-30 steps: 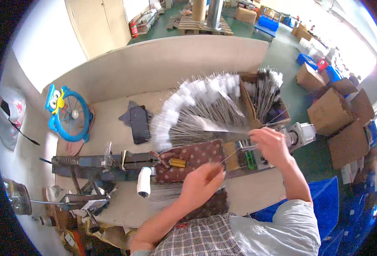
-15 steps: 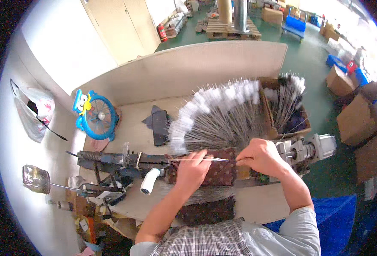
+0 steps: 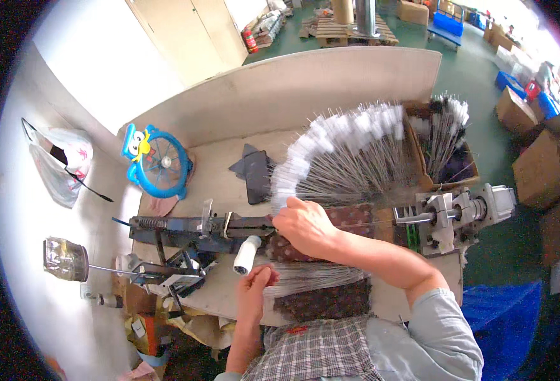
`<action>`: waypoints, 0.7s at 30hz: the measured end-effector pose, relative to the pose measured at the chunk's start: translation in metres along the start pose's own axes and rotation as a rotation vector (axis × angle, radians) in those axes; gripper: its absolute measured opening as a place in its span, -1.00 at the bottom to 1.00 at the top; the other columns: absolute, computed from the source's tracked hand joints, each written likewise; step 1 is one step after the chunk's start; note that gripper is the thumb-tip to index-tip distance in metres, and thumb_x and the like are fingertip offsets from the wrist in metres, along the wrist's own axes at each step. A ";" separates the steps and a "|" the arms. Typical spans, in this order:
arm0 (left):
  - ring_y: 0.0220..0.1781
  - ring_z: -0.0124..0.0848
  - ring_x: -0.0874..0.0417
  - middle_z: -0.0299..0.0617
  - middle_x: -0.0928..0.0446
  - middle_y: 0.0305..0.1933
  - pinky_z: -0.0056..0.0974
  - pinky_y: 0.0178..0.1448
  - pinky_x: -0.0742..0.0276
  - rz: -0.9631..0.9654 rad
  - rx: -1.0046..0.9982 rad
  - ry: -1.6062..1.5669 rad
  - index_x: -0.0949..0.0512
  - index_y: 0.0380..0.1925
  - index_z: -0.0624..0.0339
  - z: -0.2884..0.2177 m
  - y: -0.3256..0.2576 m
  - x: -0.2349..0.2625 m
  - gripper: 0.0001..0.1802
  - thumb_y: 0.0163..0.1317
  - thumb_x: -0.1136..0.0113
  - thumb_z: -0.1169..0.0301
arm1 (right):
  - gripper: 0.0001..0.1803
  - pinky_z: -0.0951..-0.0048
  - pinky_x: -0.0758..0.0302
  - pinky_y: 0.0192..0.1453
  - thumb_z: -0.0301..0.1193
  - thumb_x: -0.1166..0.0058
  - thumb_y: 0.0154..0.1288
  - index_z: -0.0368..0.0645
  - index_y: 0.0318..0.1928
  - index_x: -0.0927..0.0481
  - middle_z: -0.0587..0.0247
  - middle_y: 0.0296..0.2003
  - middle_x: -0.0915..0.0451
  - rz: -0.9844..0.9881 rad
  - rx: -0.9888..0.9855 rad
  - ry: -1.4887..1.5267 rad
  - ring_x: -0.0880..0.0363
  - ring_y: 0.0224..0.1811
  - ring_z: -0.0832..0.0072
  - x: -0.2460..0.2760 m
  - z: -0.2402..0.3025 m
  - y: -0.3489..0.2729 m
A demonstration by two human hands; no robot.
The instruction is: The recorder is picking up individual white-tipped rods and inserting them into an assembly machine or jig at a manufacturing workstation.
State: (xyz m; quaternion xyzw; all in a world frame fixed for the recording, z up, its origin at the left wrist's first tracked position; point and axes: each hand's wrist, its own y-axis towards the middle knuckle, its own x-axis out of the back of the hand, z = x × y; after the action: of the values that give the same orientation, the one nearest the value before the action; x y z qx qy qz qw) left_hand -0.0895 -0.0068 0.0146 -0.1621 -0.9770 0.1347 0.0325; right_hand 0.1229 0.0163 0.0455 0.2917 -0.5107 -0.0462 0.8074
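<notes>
Just the one head view here, looking down over a beige worktop [image 3: 216, 184] with a tall board behind it.

The main thing is the fan of thin metal wires [image 3: 349, 159], each tipped with a little white sleeve, so the far ends make a white arc from the middle of the worktop over to a cardboard box [image 3: 448, 162] at the right, which holds more of the same wires standing up. The wires are grey, straight and very fine, and they bunch together down where the right hand [image 3: 302, 222] sits. That hand reaches across to the left, knuckles up, fingers curled closed on the near end of the wires, right at the dark metal rail jig [image 3: 191, 225] that runs across the worktop. Exactly how many wires are in the pinch, I can't tell.

The left hand [image 3: 254, 282] is lower down near the front edge, fingers pinched together on a second flat bundle of wires [image 3: 318, 276] that lies over a dark patterned cloth [image 3: 324, 301]. A white roller [image 3: 247, 254] sits just above that hand.

At the right end of the rail there's a grey motor unit [image 3: 464, 213]. A blue cartoon-style fan [image 3: 159, 162] stands at the left back, and a dark pouch [image 3: 254, 174] lies near it.
</notes>
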 end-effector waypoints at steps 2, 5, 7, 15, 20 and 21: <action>-0.33 -0.42 -0.59 -0.20 -0.58 -0.38 -0.32 -0.22 -0.49 -0.011 0.025 -0.097 -0.56 -0.30 0.28 -0.006 0.001 0.002 -0.73 0.24 -0.07 0.27 | -0.96 0.25 -0.49 -0.27 -0.44 -0.05 -0.12 -0.11 -0.57 -0.51 0.23 -0.52 -0.52 0.052 -0.034 -0.058 -0.48 -0.28 0.23 -0.003 0.004 0.005; -0.32 -0.41 -0.59 -0.15 -0.58 -0.37 -0.31 -0.24 -0.50 0.062 0.057 -0.415 -0.54 -0.27 0.31 -0.008 0.008 0.001 -0.70 0.25 -0.05 0.25 | -0.96 0.24 -0.50 -0.27 -0.46 -0.04 -0.12 -0.12 -0.56 -0.52 0.22 -0.49 -0.55 0.111 -0.107 -0.009 -0.49 -0.26 0.22 -0.001 0.004 0.008; -0.29 -0.40 -0.60 -0.09 -0.58 -0.35 -0.29 -0.26 -0.52 0.150 0.062 -0.644 -0.52 -0.26 0.37 -0.011 0.018 -0.009 -0.68 0.27 -0.03 0.26 | -0.95 0.22 -0.50 -0.26 -0.47 -0.03 -0.13 -0.13 -0.57 -0.53 0.20 -0.49 -0.56 0.124 -0.134 -0.005 -0.50 -0.24 0.21 -0.001 0.005 0.010; -0.59 -0.54 -0.50 -0.26 -0.53 -0.69 -0.37 -0.44 -0.38 0.061 -0.086 0.478 -0.60 -0.68 0.32 0.020 0.057 -0.019 -0.52 0.02 -0.26 0.05 | -0.92 0.25 -0.47 -0.28 -0.40 -0.05 -0.11 -0.09 -0.63 -0.53 0.28 -0.55 -0.53 0.161 -0.124 -0.013 -0.48 -0.30 0.24 0.002 0.000 0.008; -0.50 -0.45 -0.55 -0.20 -0.58 -0.53 -0.35 -0.36 -0.43 0.112 -0.065 0.200 -0.60 -0.49 0.32 0.030 0.053 -0.027 -0.63 0.12 -0.17 0.15 | -0.91 0.28 -0.47 -0.28 -0.39 -0.04 -0.05 -0.09 -0.48 -0.52 0.31 -0.50 -0.49 -0.142 -0.005 0.077 -0.48 -0.33 0.28 0.022 -0.001 -0.010; -0.39 -0.43 -0.56 -0.17 -0.57 -0.43 -0.33 -0.27 -0.46 0.140 -0.023 0.050 -0.55 -0.38 0.31 0.017 0.048 -0.036 -0.72 0.16 -0.11 0.26 | -0.91 0.28 -0.47 -0.28 -0.39 -0.04 -0.05 -0.09 -0.48 -0.52 0.31 -0.50 -0.49 -0.149 -0.014 0.080 -0.48 -0.33 0.28 0.031 -0.002 -0.020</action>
State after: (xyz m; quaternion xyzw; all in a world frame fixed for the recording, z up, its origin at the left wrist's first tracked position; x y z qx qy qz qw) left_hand -0.0427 0.0207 -0.0161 -0.2335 -0.9637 0.1214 0.0456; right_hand 0.1431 -0.0107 0.0593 0.3248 -0.4545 -0.0979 0.8236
